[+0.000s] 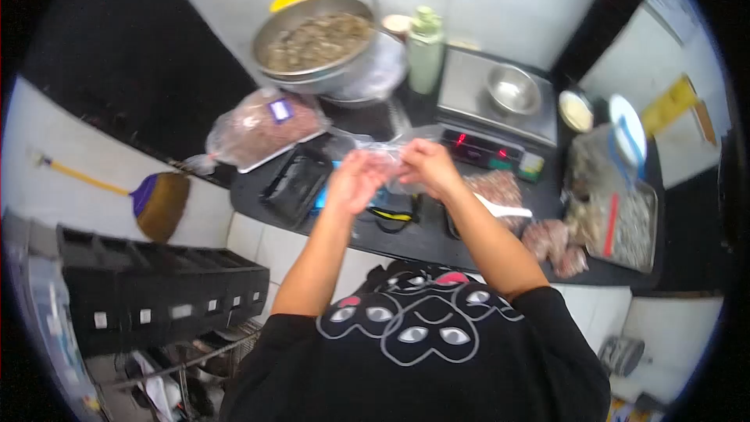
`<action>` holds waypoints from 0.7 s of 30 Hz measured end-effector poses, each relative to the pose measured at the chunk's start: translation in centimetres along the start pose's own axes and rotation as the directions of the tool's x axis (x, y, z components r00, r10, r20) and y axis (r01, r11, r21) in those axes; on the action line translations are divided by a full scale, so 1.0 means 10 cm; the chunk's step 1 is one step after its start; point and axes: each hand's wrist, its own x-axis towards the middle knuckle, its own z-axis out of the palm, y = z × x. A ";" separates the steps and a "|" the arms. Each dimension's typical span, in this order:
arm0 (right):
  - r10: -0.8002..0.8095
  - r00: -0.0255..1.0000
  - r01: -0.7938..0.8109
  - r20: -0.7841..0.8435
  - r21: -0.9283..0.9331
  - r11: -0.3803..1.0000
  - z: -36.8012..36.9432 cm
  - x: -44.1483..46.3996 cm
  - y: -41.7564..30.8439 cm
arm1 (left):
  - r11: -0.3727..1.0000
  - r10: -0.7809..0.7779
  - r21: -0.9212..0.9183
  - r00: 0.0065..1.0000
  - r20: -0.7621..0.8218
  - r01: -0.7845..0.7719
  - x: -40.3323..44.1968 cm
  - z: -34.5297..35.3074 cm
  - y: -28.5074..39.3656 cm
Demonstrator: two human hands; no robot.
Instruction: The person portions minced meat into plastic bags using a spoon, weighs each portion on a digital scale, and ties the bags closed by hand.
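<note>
My left hand and my right hand are close together over the dark counter, fingers closed on a clear plastic bag. The bag is thin and see-through, so its outline is hard to follow. A black plastic tray lies left of my left hand. Below the hands sits a black and yellow item that I cannot make out. To the right of my right hand is a bag of pinkish pieces, with a white spoon across it.
A digital scale bears a steel bowl. At the back left stands a large steel bowl of greyish-brown food, near a green bottle. A large bag of pinkish food lies left; a metal tray with bags is right.
</note>
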 end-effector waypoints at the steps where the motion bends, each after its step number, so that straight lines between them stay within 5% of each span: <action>1: 0.049 0.999 -0.047 -0.013 0.113 0.993 -0.08 -0.02 0.05 | 0.997 0.018 -0.071 1.000 0.001 -0.018 -0.01 -0.08 -0.03; 4: 0.193 0.981 -0.188 0.032 0.429 0.884 -0.23 -0.06 0.10 | 0.966 -0.197 -0.207 0.958 -0.210 0.153 -0.12 0.32 0.06; 7: 0.186 0.982 -0.167 0.006 0.472 0.865 -0.35 -0.03 0.22 | 0.978 -0.203 0.075 0.962 0.181 0.193 -0.07 -0.06 -0.09; 8: 0.159 0.987 -0.133 -0.013 0.482 0.866 -0.44 0.03 0.32 | 0.849 -0.246 0.486 0.969 0.014 0.208 -0.03 -0.20 -0.12; 10: 0.038 0.999 -0.045 0.024 0.458 0.888 -0.47 -0.03 0.36 | 0.225 0.155 0.971 0.987 0.043 -0.077 0.02 -0.12 -0.18; 11: -0.055 0.995 0.012 0.087 0.428 0.904 -0.46 -0.08 0.41 | -0.206 0.311 0.972 0.933 0.179 -0.117 0.04 -0.07 -0.22; 12: -0.148 0.977 0.076 0.153 0.400 0.913 -0.41 -0.13 0.41 | -0.378 0.345 0.925 0.921 0.183 -0.042 0.02 0.08 -0.21; 13: -0.178 0.982 0.185 0.070 -0.112 0.976 -0.36 -0.19 0.36 | -0.419 0.342 0.906 0.915 0.216 -0.057 0.01 0.20 -0.22; 14: -0.241 0.971 0.188 -0.008 -0.601 0.777 -0.35 -0.28 0.31 | -0.452 0.326 0.888 0.911 0.253 -0.085 0.00 0.32 -0.28; 15: -0.316 0.948 0.085 -0.040 -0.924 0.372 -0.32 -0.32 0.29 | -0.487 0.317 0.868 0.905 0.284 -0.102 -0.04 0.37 -0.32; 16: -0.353 0.911 -0.032 -0.215 -0.889 0.458 -0.33 -0.30 0.27 | -0.480 0.151 0.854 0.940 0.306 -0.201 -0.09 0.39 -0.35; 19: -0.411 0.877 -0.093 -0.249 -0.927 0.363 -0.47 -0.40 0.27 | -0.462 -0.070 0.838 0.953 0.293 -0.292 -0.21 0.57 -0.46; 20: -0.349 0.929 0.037 -0.123 -0.908 0.417 -0.65 -0.41 0.35 | -0.513 -0.006 0.829 0.966 0.257 -0.224 -0.18 0.47 -0.43; 21: -0.131 0.986 0.167 0.104 -0.652 0.740 -0.95 -0.32 0.42 | -0.511 0.046 0.834 0.962 0.268 -0.208 -0.12 0.33 -0.34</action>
